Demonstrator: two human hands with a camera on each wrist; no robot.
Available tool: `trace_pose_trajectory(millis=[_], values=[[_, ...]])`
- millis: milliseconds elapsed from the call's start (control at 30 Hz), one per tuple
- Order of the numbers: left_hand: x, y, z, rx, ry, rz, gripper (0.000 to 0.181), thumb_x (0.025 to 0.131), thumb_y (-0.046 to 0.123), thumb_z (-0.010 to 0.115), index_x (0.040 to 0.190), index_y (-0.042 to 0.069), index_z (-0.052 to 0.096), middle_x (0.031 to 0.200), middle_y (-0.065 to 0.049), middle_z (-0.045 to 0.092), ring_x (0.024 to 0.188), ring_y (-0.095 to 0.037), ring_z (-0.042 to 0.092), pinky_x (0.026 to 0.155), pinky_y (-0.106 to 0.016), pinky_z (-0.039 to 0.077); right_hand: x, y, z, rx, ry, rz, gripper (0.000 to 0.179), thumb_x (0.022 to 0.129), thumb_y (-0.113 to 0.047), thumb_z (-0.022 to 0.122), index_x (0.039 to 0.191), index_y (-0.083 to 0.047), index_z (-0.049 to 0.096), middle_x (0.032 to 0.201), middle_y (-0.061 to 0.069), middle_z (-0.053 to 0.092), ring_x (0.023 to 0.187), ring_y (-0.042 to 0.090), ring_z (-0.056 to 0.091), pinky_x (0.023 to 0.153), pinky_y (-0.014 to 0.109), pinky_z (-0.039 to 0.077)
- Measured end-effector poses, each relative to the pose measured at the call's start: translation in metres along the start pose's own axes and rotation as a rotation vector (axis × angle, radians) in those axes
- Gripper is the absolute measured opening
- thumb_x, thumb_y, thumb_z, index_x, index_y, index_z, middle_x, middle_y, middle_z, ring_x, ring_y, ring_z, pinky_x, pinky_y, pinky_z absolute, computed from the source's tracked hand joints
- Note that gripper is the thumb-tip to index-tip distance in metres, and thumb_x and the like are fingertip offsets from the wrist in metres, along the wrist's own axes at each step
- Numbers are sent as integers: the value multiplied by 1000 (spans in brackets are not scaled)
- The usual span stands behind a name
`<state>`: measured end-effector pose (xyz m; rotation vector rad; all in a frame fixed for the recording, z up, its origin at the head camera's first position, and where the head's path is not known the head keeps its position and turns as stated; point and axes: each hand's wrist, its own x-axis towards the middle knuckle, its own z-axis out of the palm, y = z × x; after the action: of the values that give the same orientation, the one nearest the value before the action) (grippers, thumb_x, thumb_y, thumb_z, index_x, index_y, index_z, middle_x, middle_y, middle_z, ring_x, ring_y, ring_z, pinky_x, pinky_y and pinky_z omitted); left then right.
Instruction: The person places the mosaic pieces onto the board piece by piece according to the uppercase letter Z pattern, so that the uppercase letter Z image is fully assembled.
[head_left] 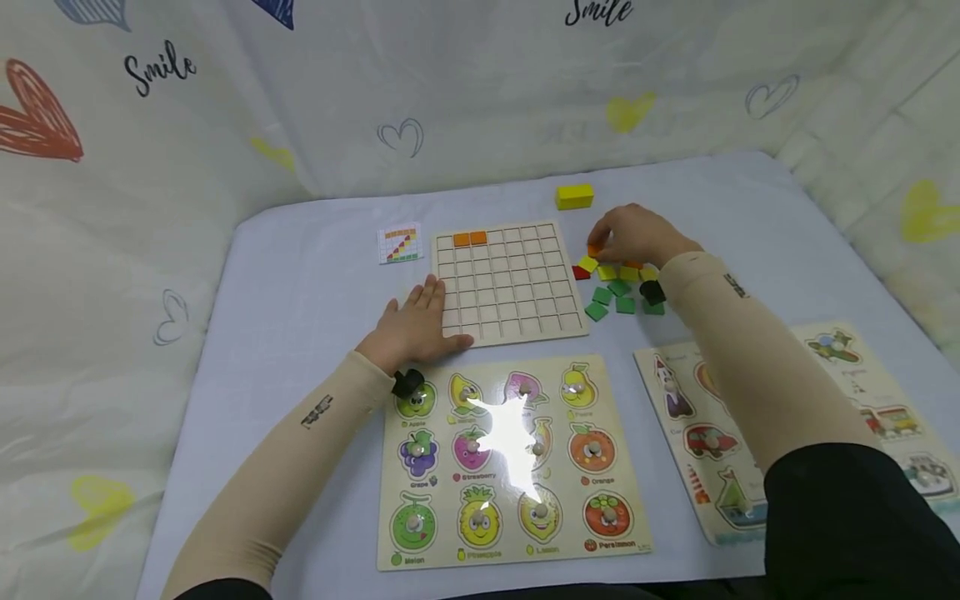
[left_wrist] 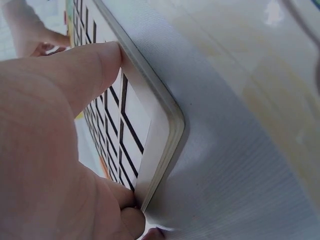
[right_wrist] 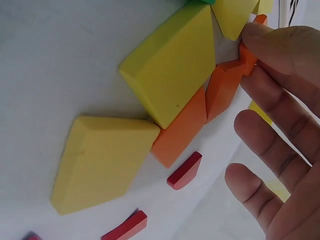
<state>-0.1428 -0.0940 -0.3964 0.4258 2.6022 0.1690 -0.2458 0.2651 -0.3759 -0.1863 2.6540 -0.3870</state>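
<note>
My left hand (head_left: pixel 414 327) lies with straight fingers on the left edge of a wooden grid board (head_left: pixel 506 287). In the left wrist view its thumb presses the near rim. Two orange square tiles (head_left: pixel 469 239) sit side by side in the board's top row, toward the left. Just right of the board, my right hand (head_left: pixel 637 235) pinches an orange tile (right_wrist: pixel 246 56) between thumb and index finger, over a loose pile. Around it lie yellow tiles (right_wrist: pixel 172 67), other orange tiles (right_wrist: pixel 182 129), red tiles (right_wrist: pixel 185 171) and green tiles (head_left: pixel 618 287).
A small pattern card (head_left: pixel 400 243) lies left of the board, and a yellow block (head_left: pixel 574 197) stands behind it at the right. Nearer me are a fruit puzzle board (head_left: pixel 442 550) and, under my right forearm, a vehicle puzzle board (head_left: pixel 678 358).
</note>
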Motion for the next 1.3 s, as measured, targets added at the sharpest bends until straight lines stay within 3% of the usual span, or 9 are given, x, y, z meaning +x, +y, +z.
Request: trace_pose_trajectory(millis=[300, 600, 833, 1067, 1300], values=[[0, 0, 1, -6, -20, -2, 109, 99, 70, 51, 167, 6, -6, 176, -11, -11, 165, -32, 0, 131, -63, 10, 12, -2, 1, -3, 29, -32, 32, 98, -17, 67, 129, -6, 71, 139, 19, 62, 122, 37, 47, 118, 59, 39], [-1, 3, 3, -3, -9, -2, 108, 98, 69, 52, 167, 6, -3, 176, -11, -8, 165, -32, 2, 131, -62, 10, 28, -18, 5, -67, 66, -107, 32, 99, -20, 69, 128, -6, 73, 135, 17, 68, 123, 36, 54, 116, 57, 42], [-2, 4, 2, -6, -6, -1, 109, 98, 70, 52, 167, 7, -3, 176, -11, -8, 165, -31, 2, 131, -62, 10, 35, -22, 1, -110, 44, -85, 34, 97, -17, 67, 129, -7, 72, 135, 17, 68, 126, 38, 55, 116, 59, 41], [-1, -1, 0, -3, -3, -15, 109, 98, 70, 52, 167, 7, -5, 176, -10, -10, 165, -30, 0, 132, -62, 10, 39, -24, -3, -74, 55, -64, 30, 98, -22, 69, 125, -11, 73, 132, 16, 66, 115, 35, 53, 108, 55, 46], [1, -3, 0, 3, 2, -8, 110, 98, 71, 51, 167, 7, -4, 176, -10, -9, 165, -31, 2, 131, -62, 11, 43, -28, -6, -100, 47, -75, 32, 98, -19, 66, 128, -9, 71, 134, 17, 65, 120, 35, 50, 109, 56, 46]])
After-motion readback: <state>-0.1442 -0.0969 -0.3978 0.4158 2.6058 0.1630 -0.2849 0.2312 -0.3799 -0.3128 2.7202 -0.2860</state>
